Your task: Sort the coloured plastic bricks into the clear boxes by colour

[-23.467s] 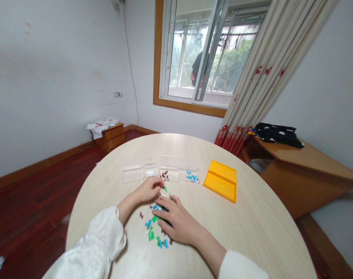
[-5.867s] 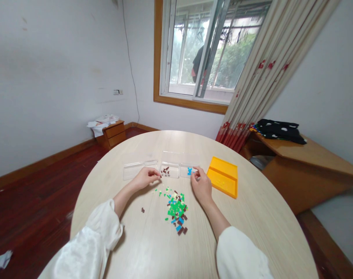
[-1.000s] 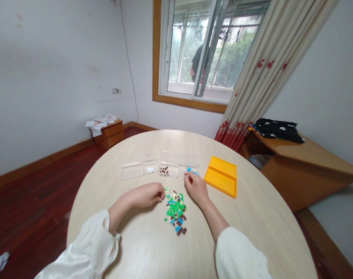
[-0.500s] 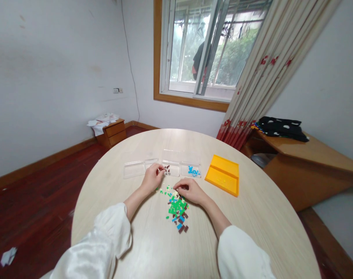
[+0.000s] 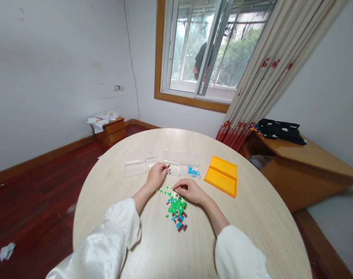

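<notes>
My left hand [image 5: 157, 174] reaches over the near edge of a clear plastic box [image 5: 174, 173], fingers pinched beside several small brown bricks [image 5: 168, 169] in its left compartment. Whatever lies between those fingertips is too small to make out. My right hand [image 5: 191, 190] rests at the far end of a pile of small green bricks [image 5: 175, 205], mixed with brown, blue and cream ones. Its thumb and fingers are closed together, and what they hold is hidden. Small blue bricks [image 5: 193, 171] lie in the box's right compartment.
Left of the box stands another clear plastic box [image 5: 135, 169]. An open yellow case [image 5: 221, 174] with small yellow bits lies to the right on the round wooden table [image 5: 106, 190]. Beyond are a drawer unit [image 5: 115, 130] and a wooden desk [image 5: 316, 166].
My left hand has shifted slightly right and farther over the box with the brown bricks. The right hand stays nearly in place at the pile. The view has turned a little.
</notes>
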Tool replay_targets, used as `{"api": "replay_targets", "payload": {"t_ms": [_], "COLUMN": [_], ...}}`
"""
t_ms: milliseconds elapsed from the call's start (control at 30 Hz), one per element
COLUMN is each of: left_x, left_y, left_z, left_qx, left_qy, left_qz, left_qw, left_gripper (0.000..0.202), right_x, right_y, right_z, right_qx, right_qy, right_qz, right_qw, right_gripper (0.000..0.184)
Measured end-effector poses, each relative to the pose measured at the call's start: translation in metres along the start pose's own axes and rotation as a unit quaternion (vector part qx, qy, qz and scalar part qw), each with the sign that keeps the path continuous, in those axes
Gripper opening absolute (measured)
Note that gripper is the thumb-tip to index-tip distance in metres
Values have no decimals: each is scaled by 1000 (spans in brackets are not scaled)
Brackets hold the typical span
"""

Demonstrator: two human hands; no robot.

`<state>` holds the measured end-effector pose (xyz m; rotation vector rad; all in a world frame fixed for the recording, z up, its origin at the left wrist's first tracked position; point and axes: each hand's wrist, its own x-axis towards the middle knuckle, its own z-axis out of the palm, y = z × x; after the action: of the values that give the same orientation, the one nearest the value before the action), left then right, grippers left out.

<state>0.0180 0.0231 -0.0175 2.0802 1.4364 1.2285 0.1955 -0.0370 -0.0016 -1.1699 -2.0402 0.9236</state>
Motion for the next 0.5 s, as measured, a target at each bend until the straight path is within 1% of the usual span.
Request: {"api": "replay_targets", "payload": {"t_ms": [133, 267, 400, 500], "left_x": [-1, -2, -2, -2], "left_y": [-4, -7, -4, -1], "left_z": [2, 4, 2, 0], "left_qx": [5, -7, -25, -30], "left_qy": [-1, -3, -9, -2], "left_qz": [3, -9, -19, -25], "left_qw": [1000, 1000, 999, 999], "left_gripper": [10, 12, 18, 19], "right_x": [0, 1, 1, 1], "right_y": [3, 7, 7, 3], "right_z": [1, 2, 2, 2], "right_qx": [-2, 0, -3, -19], "right_qy": [-3, -3, 5, 9], "right_qz": [-9, -9, -6, -5], "right_qw": [1000, 1000, 1000, 1000], "right_gripper": [20, 19, 15, 15]}}
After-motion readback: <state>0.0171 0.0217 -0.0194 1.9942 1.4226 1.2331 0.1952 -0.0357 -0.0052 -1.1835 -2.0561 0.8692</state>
